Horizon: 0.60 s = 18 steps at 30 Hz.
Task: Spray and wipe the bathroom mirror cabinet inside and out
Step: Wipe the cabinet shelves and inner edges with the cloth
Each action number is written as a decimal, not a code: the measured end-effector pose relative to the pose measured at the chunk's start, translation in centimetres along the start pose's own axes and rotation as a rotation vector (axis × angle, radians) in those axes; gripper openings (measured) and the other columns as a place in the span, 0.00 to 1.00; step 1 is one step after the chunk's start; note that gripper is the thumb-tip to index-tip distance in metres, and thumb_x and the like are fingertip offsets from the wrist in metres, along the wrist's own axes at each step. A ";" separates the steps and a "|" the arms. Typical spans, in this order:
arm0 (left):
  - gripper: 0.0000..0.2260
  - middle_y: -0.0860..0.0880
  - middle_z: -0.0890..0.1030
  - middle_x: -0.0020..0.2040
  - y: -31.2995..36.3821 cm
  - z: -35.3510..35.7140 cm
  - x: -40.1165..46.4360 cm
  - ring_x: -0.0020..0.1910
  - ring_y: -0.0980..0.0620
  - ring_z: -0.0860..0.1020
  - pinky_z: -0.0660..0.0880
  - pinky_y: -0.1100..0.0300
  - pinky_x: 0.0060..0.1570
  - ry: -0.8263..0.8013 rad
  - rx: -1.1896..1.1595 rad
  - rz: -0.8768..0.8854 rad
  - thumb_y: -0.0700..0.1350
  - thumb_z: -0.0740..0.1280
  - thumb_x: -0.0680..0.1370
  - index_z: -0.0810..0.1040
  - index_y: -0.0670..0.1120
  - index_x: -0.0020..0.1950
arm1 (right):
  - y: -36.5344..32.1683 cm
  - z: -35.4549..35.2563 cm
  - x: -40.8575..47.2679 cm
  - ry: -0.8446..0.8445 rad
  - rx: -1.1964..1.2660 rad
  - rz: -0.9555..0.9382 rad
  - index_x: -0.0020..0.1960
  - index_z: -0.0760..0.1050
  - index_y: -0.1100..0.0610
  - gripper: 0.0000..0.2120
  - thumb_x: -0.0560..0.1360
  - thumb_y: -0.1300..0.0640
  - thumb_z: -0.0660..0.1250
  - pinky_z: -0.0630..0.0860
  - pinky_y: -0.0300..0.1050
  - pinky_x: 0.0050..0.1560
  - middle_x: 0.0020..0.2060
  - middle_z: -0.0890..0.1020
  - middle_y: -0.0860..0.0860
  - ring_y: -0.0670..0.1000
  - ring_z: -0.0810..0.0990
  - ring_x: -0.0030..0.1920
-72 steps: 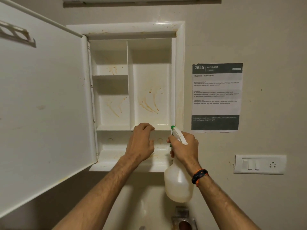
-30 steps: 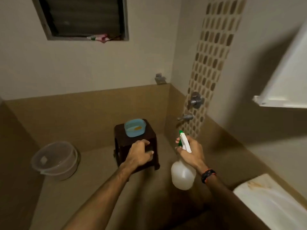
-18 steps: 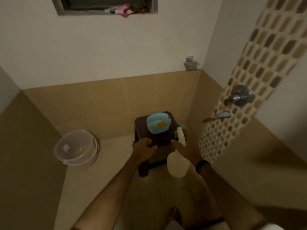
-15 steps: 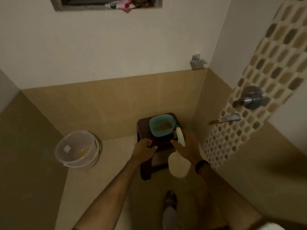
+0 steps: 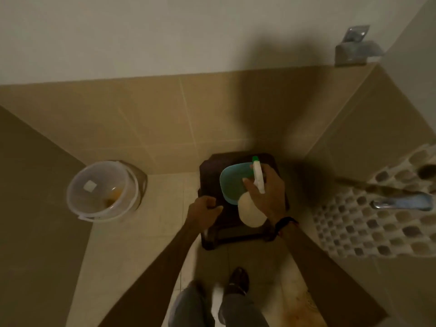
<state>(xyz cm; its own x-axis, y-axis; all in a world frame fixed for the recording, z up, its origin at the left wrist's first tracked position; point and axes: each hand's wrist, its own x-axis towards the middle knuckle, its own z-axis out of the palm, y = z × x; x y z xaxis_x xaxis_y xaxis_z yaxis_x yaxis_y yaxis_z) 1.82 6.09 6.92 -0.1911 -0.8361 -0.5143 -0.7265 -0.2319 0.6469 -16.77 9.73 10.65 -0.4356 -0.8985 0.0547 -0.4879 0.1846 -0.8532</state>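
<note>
1. Translucent white plastic: the spray bottle (image 5: 251,212) hangs in the right hand (image 5: 267,192), fingers curled round its neck under the white trigger head with its green nozzle. It hangs nearly upright over the near edge of the stool (image 5: 212,175), just beside the basin (image 5: 230,182). Whether its base touches the stool cannot be told.
2. Left hand (image 5: 204,210) hovers over the stool's left front corner, fingers loosely curled. Nothing shows in it; whether it touches the stool is unclear.
3. Basin is teal and sits on top of the dark stool, which stands against the tiled wall. Its inside is mostly hidden by the right hand and trigger head.
4. Judgement: stool serves as a parking spot for supplies at reach height; the bottle is likely being set down there to free a hand, possibly for a cloth from the basin. No cloth is visible.
5. Bottle's look: rounded body, pale and cloudy, fill level unreadable in the dim light.
6. Mirror cabinet is out of view, so its state cannot be judged.
7. Clear bucket (image 5: 103,191) stands on the floor, well apart to the left, with something orange at its bottom.
</note>
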 end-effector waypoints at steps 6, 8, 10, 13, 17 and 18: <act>0.15 0.48 0.81 0.56 -0.5 1.8 8.8 0.52 0.51 0.77 0.72 0.60 0.51 -0.021 -0.016 -0.026 0.50 0.71 0.76 0.78 0.44 0.58 | 3.8 4.4 6.8 0.041 -0.014 0.012 0.61 0.76 0.57 0.20 0.72 0.53 0.75 0.78 0.47 0.51 0.53 0.81 0.53 0.51 0.80 0.50; 0.14 0.48 0.81 0.55 -1.2 2.9 11.7 0.50 0.54 0.75 0.70 0.61 0.49 -0.032 -0.020 -0.040 0.50 0.71 0.76 0.78 0.44 0.58 | 5.5 6.4 8.6 0.041 -0.012 0.031 0.62 0.76 0.58 0.21 0.72 0.53 0.75 0.77 0.42 0.50 0.52 0.81 0.53 0.50 0.79 0.48; 0.16 0.49 0.80 0.57 -1.9 3.8 14.0 0.50 0.55 0.74 0.69 0.62 0.49 -0.048 -0.030 -0.072 0.49 0.71 0.76 0.76 0.45 0.61 | 7.1 8.2 9.7 0.045 -0.020 0.028 0.61 0.76 0.57 0.21 0.71 0.53 0.76 0.73 0.31 0.45 0.50 0.80 0.52 0.47 0.77 0.44; 0.19 0.51 0.78 0.58 -3.0 5.2 16.5 0.51 0.56 0.73 0.69 0.64 0.49 -0.071 -0.023 -0.110 0.49 0.70 0.77 0.73 0.45 0.65 | 9.2 10.6 10.7 0.033 0.000 0.066 0.62 0.75 0.57 0.23 0.71 0.50 0.76 0.70 0.28 0.44 0.50 0.78 0.50 0.48 0.77 0.45; 0.13 0.52 0.80 0.53 -4.4 6.6 18.4 0.45 0.58 0.75 0.66 0.71 0.36 -0.081 0.010 -0.105 0.49 0.68 0.78 0.75 0.45 0.59 | 11.3 13.4 11.0 0.017 0.022 0.063 0.63 0.73 0.59 0.28 0.68 0.50 0.78 0.69 0.23 0.49 0.55 0.78 0.53 0.46 0.75 0.49; 0.13 0.53 0.79 0.53 -4.6 6.8 18.6 0.44 0.59 0.74 0.64 0.72 0.35 -0.079 0.007 -0.109 0.48 0.68 0.78 0.75 0.46 0.60 | 11.8 14.0 10.8 0.009 0.012 0.065 0.63 0.73 0.60 0.29 0.68 0.50 0.78 0.68 0.24 0.51 0.55 0.78 0.54 0.47 0.75 0.51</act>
<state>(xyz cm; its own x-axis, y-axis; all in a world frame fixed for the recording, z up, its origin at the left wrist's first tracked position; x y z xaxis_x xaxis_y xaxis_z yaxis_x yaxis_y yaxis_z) -2.83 -5.06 -9.47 -0.1622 -0.7641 -0.6243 -0.7505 -0.3152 0.5808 -16.67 -3.39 -6.11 -0.4728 -0.8812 0.0031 -0.4491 0.2379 -0.8612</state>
